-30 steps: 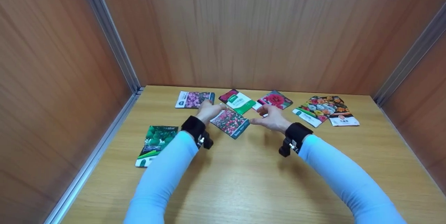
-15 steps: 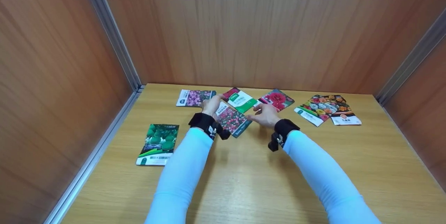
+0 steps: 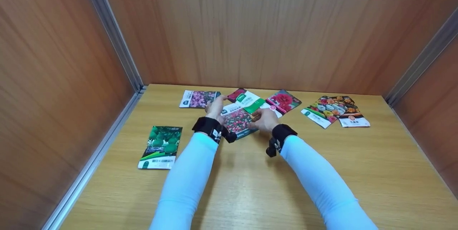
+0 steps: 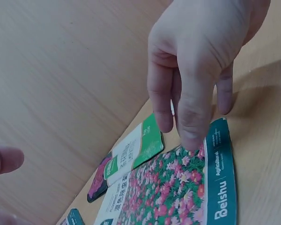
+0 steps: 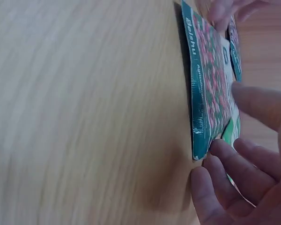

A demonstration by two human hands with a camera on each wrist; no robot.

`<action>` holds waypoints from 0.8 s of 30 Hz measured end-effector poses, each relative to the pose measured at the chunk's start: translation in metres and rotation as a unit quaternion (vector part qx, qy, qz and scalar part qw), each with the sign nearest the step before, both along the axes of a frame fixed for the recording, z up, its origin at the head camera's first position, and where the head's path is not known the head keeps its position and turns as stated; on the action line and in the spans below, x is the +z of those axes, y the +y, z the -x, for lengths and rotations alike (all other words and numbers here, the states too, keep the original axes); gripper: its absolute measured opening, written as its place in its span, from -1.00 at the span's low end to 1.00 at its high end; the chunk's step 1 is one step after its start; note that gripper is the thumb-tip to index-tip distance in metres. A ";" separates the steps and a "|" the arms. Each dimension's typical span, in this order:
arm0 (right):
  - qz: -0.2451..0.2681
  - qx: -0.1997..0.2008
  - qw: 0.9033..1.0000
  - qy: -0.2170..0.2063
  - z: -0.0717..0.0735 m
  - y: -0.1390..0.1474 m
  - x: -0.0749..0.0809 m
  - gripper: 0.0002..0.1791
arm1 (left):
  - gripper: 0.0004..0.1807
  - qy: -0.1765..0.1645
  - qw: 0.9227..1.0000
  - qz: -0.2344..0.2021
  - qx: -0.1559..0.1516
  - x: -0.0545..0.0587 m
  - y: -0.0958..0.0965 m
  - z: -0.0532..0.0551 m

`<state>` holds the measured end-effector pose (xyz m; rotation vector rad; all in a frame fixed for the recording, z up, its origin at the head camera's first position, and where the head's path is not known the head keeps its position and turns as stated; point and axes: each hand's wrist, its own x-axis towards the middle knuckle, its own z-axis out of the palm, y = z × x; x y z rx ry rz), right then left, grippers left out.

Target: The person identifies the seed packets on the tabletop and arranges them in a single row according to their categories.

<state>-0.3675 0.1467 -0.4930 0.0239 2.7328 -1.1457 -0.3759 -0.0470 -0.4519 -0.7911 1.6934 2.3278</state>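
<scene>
A seed packet with pink flowers (image 3: 236, 121) and a dark teal bottom band lies at the middle of the table, between both hands. My right hand (image 3: 266, 120) holds its right corner, the thumb over the printed face and the curled fingers (image 5: 236, 166) at the edge. My left hand (image 3: 215, 108) is at the packet's left side, fingers relaxed and holding nothing; only its fingertips (image 4: 7, 159) show in the left wrist view. A green-and-white seed packet (image 3: 247, 100) touches the pink one from behind. Just right of it is a red-flower packet (image 3: 283, 100).
A purple-flower packet (image 3: 202, 98) lies at the back left, and a green packet (image 3: 162, 144) near the left forearm. Two overlapping packets, one multicoloured (image 3: 325, 109) and one orange (image 3: 352, 112), lie at the right. Wooden panels (image 3: 243, 33) enclose the table.
My right hand has moved left onto the pink-flower packet's corner, and that packet has turned slightly. My left hand came rightward to the packet's side and then stayed there.
</scene>
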 end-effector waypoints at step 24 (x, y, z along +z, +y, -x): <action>0.069 0.032 0.996 -0.035 -0.013 0.002 0.001 -0.52 | -0.35 0.030 0.940 0.303 -0.154 -0.030 0.000 -0.014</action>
